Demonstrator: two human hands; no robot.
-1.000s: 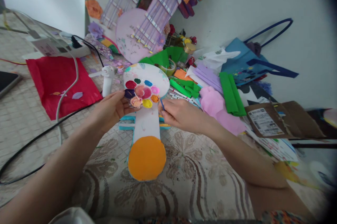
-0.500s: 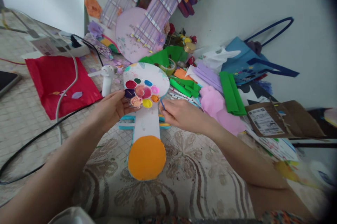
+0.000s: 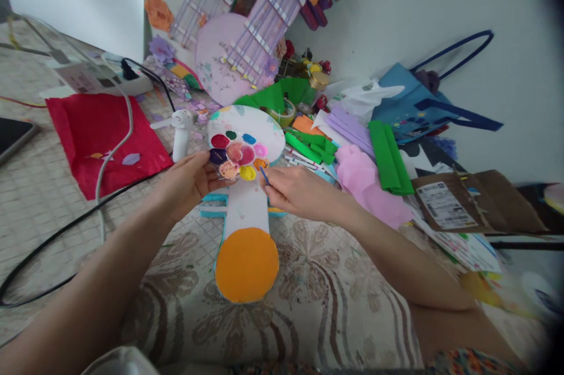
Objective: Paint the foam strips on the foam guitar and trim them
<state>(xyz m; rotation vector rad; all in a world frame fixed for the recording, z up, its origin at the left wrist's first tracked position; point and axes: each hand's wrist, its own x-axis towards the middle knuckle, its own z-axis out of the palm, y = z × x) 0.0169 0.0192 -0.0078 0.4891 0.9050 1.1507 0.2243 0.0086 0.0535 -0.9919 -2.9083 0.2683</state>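
My left hand (image 3: 192, 177) grips the left edge of a paint palette (image 3: 238, 154) whose round wells hold several colours. Between the fingers of my right hand (image 3: 294, 190) is a thin blue paintbrush (image 3: 264, 176), its tip at the orange well on the palette's right side. Below the palette lies a white cutout (image 3: 248, 208) with a wide rounded top, a narrow neck and blue edges. An orange disc (image 3: 247, 265) forms its near end. The palette hides part of the cutout's top.
A red sheet (image 3: 106, 143) and a white handheld fan (image 3: 181, 134) are on the left, with cables across the table. Purple guitar-shaped crafts (image 3: 222, 57) stand behind. Green paper (image 3: 390, 157), pink paper (image 3: 363, 178), a blue bag (image 3: 408, 101) and a brown parcel (image 3: 484, 198) crowd the right.
My right hand has shifted slightly left, bringing the paintbrush from beside the palette's right edge to the orange well. My left hand and the palette stay nearly still.
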